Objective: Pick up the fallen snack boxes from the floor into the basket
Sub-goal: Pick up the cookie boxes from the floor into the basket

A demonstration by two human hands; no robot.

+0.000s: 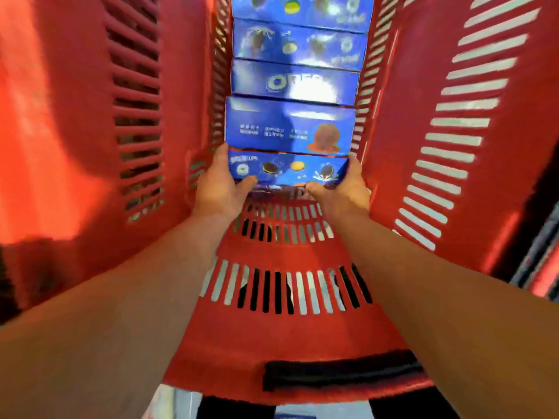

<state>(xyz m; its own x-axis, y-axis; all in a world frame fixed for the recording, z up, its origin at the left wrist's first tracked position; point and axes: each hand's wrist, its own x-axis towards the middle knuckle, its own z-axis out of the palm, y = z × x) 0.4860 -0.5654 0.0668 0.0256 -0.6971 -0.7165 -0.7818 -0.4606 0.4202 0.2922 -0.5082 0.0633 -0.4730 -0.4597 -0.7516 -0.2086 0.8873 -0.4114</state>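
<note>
**Both hands on nearest snack box inside red basket**

We look down into a deep red basket (302, 337) w/ slotted walls and slotted bottom. Both our forearms reach in from the near edge.

Five blue snack boxes sit in a row along the basket's far part, one behind the next, each touching its neighbour. The nearest box (287, 170) shows cookie pics on its upper face. Left hand (220, 184) grips its left end: thumb curled over the near lower edge, rest of the fingers behind the box, hidden. Right hand (343, 189) grips the right end the same way, thumb hooked on the near edge. So both grips are clamped on this one box, one per end.

Just behind it, touching, is a second box (290, 128) w/ small white text and an orange-brown cookie pic. Third box (295, 83) carries the white OREO logo under a bright glare spot. Fourth box (299, 45) and fifth box (302, 7) show more cookie pics; fifth is cut off by the top edge.

Whether the held box rests on the basket bottom or is slightly lifted, we can't tell; its underside is in shadow.

A black handle (338, 371) lies across the near rim. Pale floor (175, 403) shows below the rim and thru the wall slots at right.
</note>
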